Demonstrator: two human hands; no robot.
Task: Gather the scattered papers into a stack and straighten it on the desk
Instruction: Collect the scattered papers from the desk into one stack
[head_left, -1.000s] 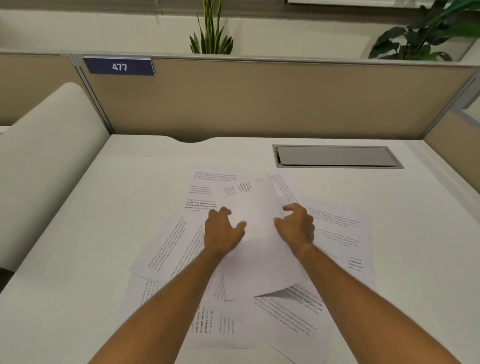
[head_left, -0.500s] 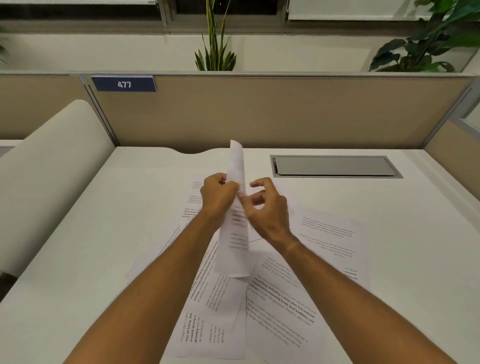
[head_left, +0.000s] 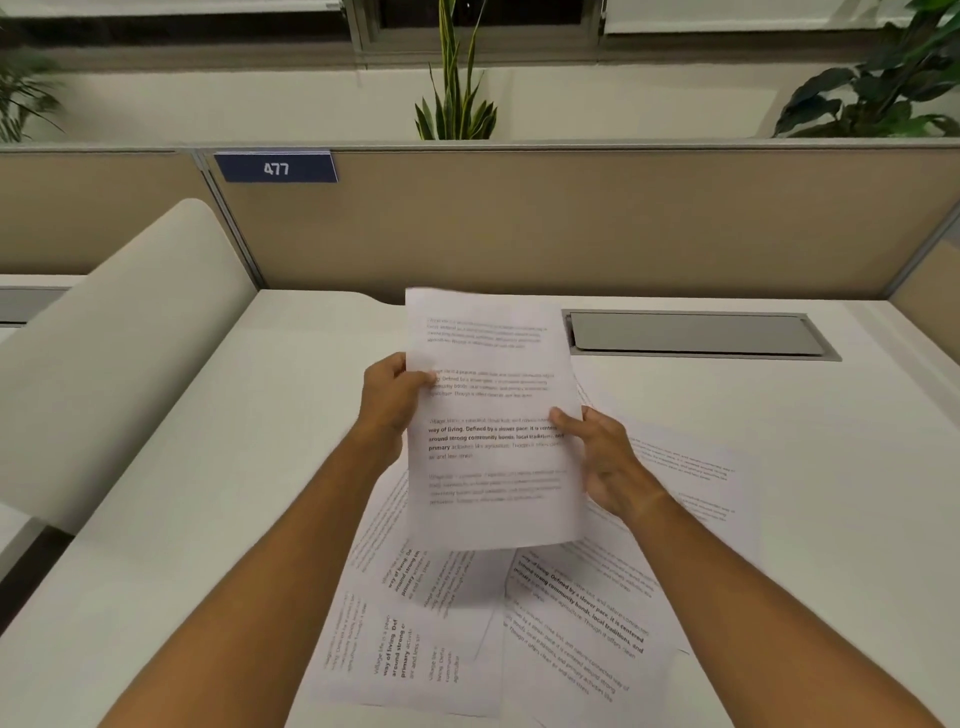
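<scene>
Turned flat to the camera now, where half a second ago stood edge-on and curled between the hands: held sheet, lifted clear of the tabletop, printed side up. Gripped on its left edge by the left hand, thumb on the face, fingers wrapped behind. Pinched on its right edge, lower down, by the right hand, thumb over the print (both closed firmly on the paper). Top edge slightly blurred, near the partition at 12 o'clock; bottom edge hanging over the scattered papers.

Spread below at 6 o'clock and fanning out toward 4 o'clock, overlapping at mixed angles, none squared to the tabletop edge. One pale sheet reaching toward 3 o'clock.

Grey cable tray set flush at 1 o'clock, just beyond the held sheet's right corner. White curved divider rising along 9 to 10 o'clock. Bare white surface open at 9 o'clock and again at 3 o'clock, wide on both sides of the pile.
</scene>
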